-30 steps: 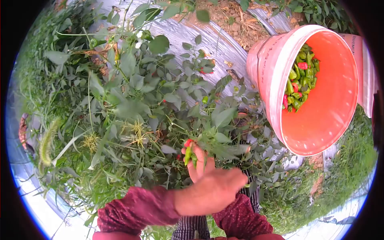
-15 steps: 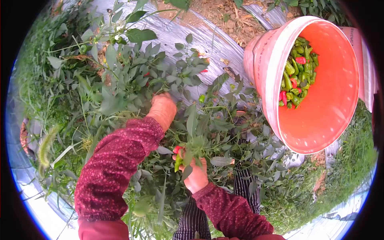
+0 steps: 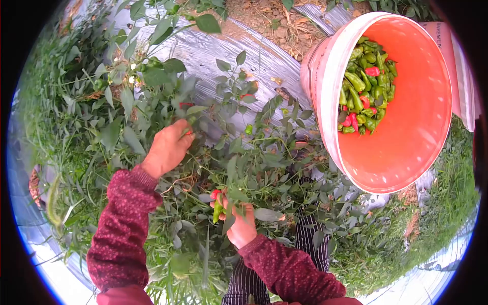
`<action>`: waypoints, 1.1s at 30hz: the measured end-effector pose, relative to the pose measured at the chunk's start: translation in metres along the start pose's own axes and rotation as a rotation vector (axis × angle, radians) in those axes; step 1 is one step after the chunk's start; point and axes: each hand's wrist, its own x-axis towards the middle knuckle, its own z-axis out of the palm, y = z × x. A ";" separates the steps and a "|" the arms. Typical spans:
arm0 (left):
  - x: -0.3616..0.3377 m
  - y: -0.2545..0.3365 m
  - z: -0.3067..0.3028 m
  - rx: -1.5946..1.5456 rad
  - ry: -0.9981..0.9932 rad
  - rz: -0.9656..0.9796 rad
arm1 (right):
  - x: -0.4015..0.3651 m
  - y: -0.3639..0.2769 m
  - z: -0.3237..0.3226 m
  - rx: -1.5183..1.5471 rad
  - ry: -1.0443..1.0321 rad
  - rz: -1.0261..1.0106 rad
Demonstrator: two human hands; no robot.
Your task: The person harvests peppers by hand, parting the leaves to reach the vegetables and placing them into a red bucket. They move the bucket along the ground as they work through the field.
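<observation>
My left hand reaches into the leafy pepper plant, its fingertips closed around a small red pepper on a stem. My right hand sits lower in the foliage and holds a small bunch of picked peppers, red and green, partly hidden by leaves. Both arms wear dark red patterned sleeves.
A large pink bucket tilts at the upper right, holding several green and red peppers. Silver plastic mulch covers the bed behind the plants. Grass grows at the right and left edges. Striped trousers show below.
My left hand moved from in front of my right hand up and left into the plant, and now pinches a red pepper. My right hand keeps its bunch and has drifted slightly left.
</observation>
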 end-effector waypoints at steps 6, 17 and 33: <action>-0.022 0.029 -0.003 -0.365 -0.126 -0.098 | 0.004 0.001 0.002 -0.099 -0.079 -0.081; 0.111 0.047 0.069 0.321 0.116 0.366 | 0.000 0.018 -0.003 0.001 -0.064 -0.048; 0.112 0.066 0.055 -0.144 -0.110 0.106 | 0.005 -0.011 0.011 -0.154 0.065 -0.183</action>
